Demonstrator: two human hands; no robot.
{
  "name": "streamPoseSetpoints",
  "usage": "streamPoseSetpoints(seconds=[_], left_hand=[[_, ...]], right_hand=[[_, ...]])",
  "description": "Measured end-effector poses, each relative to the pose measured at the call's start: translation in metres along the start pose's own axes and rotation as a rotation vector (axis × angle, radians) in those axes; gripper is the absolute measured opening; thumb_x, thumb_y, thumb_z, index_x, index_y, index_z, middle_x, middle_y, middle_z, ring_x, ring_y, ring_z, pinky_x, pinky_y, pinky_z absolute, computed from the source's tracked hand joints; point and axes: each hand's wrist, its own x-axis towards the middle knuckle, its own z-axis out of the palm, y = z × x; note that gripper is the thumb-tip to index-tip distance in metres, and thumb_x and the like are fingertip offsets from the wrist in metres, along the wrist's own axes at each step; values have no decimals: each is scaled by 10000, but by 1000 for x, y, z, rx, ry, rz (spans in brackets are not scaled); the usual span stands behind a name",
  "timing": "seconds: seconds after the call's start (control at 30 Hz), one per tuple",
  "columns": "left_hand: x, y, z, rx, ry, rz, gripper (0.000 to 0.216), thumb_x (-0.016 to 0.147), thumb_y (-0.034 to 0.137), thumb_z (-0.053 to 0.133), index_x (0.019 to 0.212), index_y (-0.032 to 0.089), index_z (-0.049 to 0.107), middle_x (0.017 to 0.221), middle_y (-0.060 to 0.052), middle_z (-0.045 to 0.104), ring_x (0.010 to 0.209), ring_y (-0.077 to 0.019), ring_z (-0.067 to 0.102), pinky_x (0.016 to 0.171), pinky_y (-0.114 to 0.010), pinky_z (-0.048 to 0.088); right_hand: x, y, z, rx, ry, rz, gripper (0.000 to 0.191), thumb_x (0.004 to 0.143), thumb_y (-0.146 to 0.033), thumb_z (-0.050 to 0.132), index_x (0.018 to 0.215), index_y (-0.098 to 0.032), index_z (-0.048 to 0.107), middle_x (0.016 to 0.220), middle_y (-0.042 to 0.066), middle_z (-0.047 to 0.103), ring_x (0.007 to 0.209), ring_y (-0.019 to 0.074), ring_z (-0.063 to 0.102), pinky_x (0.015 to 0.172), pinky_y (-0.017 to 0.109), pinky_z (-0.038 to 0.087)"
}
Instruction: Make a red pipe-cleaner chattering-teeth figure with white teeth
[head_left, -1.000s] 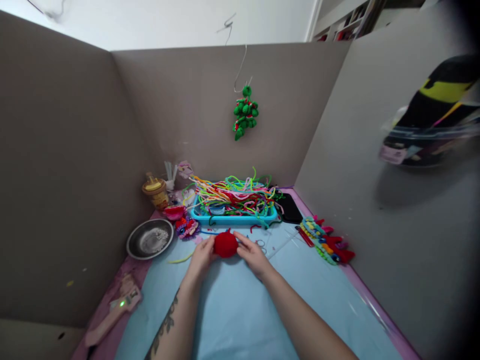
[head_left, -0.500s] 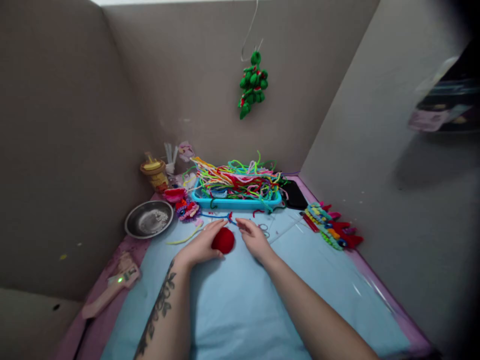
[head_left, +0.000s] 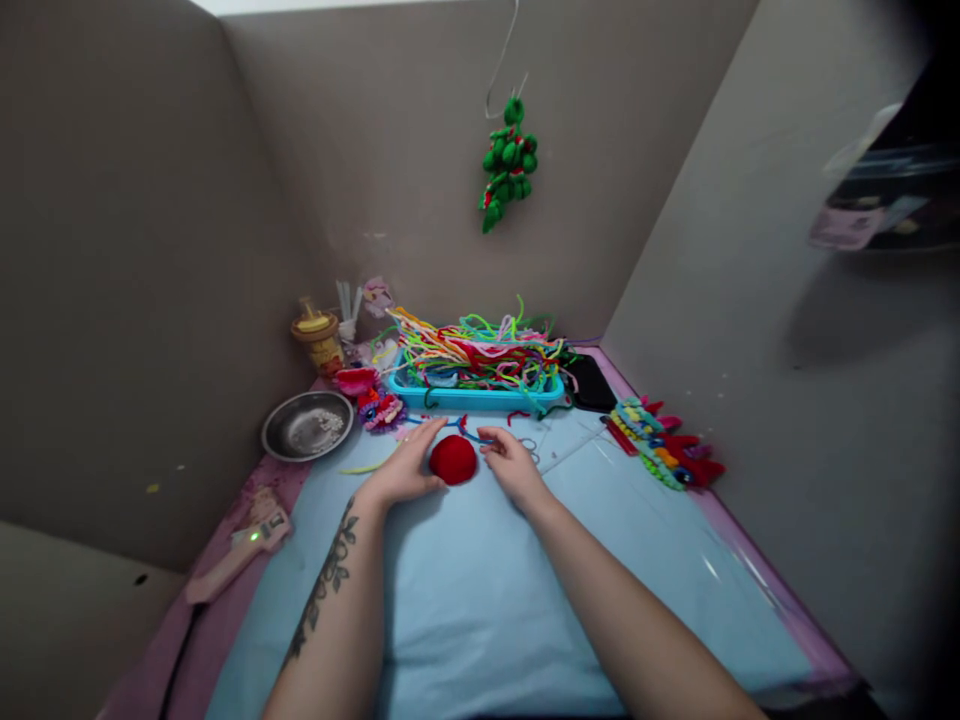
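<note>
A round red fuzzy ball (head_left: 453, 460) lies on the light blue mat (head_left: 480, 600). My left hand (head_left: 409, 466) rests flat on the mat just left of it, fingers stretched out and touching its side. My right hand (head_left: 510, 466) sits just right of the ball, fingers loosely curled toward a thin blue pipe cleaner (head_left: 469, 434) that lies behind the ball. Whether those fingers pinch it I cannot make out.
A turquoise tray (head_left: 480, 395) heaped with coloured pipe cleaners stands at the back. A steel bowl (head_left: 307, 425), a yellow-lidded jar (head_left: 319, 340) and a glue gun (head_left: 236, 555) lie on the left. Finished colourful pieces (head_left: 664, 455) lie at the right; a green ornament (head_left: 508, 165) hangs above. Cardboard walls enclose three sides.
Both hands came off the red ball: a second ago they cupped it, now the left lies flat beside it and the right has drawn back to its right. The view tilted down.
</note>
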Motion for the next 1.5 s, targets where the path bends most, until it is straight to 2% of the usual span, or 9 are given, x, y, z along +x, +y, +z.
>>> streamPoseSetpoints(seconds=[0.17, 0.33, 0.5, 0.67, 0.73, 0.83, 0.97, 1.23, 1.5], left_hand=[[7, 10, 20, -43, -3, 25, 826, 583, 158, 713, 1355, 229, 428, 1340, -123, 476, 1253, -327, 390, 1065, -436, 255], [6, 9, 19, 217, 206, -164, 974, 578, 398, 766, 1414, 214, 302, 1318, -159, 449, 1225, -383, 390, 1016, -497, 272], [6, -8, -6, 134, 457, -238, 447, 814, 294, 509, 1236, 147, 503, 1212, -157, 530, 1116, -280, 498, 976, -432, 355], [0, -3, -15, 33, 293, -182, 451, 749, 304, 600, 1185, 199, 547, 1183, -108, 587, 1026, -247, 566, 885, -382, 442], [-2, 2, -6, 24, 141, -108, 687, 618, 323, 739, 1255, 212, 507, 1288, -121, 513, 1173, -291, 470, 975, -405, 373], [0, 6, 11, 121, 79, -137, 1004, 431, 332, 846, 1337, 201, 434, 1328, -162, 440, 1222, -366, 390, 1021, -475, 295], [3, 0, 19, 72, 101, -166, 951, 517, 314, 808, 1367, 207, 396, 1306, -160, 459, 1217, -369, 395, 1027, -486, 274], [-2, 2, -7, -445, 45, -110, 1049, 628, 297, 768, 1454, 223, 126, 1343, -138, 425, 1204, -282, 470, 999, -386, 373], [-1, -5, 3, 138, -75, -52, 913, 592, 49, 575, 1433, 176, 241, 1455, -126, 329, 1337, -280, 297, 1111, -432, 214]], right_hand=[[-4, -2, 5, 19, -34, 0, 369, 652, -161, 519, 1006, -204, 616, 992, 49, 645, 810, 181, 615, 806, 377, 492], [-7, -7, 10, 70, -50, -55, 419, 664, -167, 524, 1072, -230, 595, 1118, 47, 619, 1039, 202, 570, 915, 375, 440], [1, 2, 4, 90, -29, -6, 382, 616, -140, 510, 975, -212, 615, 990, 46, 649, 949, 205, 596, 905, 408, 436], [2, 6, 3, 135, -41, 53, 328, 623, -175, 527, 942, -204, 601, 882, 28, 641, 823, 182, 624, 818, 377, 483], [0, 6, 4, 144, -45, 85, 302, 631, -186, 518, 920, -201, 603, 831, 21, 631, 755, 173, 628, 752, 363, 498], [-2, 6, 8, 159, -57, 120, 277, 632, -181, 511, 890, -197, 607, 774, 9, 618, 688, 159, 630, 682, 332, 504], [-4, 1, 9, 190, -80, 120, 291, 631, -182, 532, 911, -194, 614, 781, 12, 629, 709, 162, 639, 651, 301, 503], [-6, -15, 3, 202, -12, 43, 341, 655, -212, 560, 994, -198, 593, 882, 18, 632, 820, 157, 619, 753, 294, 482], [-2, 3, 5, 114, -9, 62, 320, 662, -199, 540, 978, -184, 592, 828, 21, 640, 756, 154, 627, 723, 300, 497]])
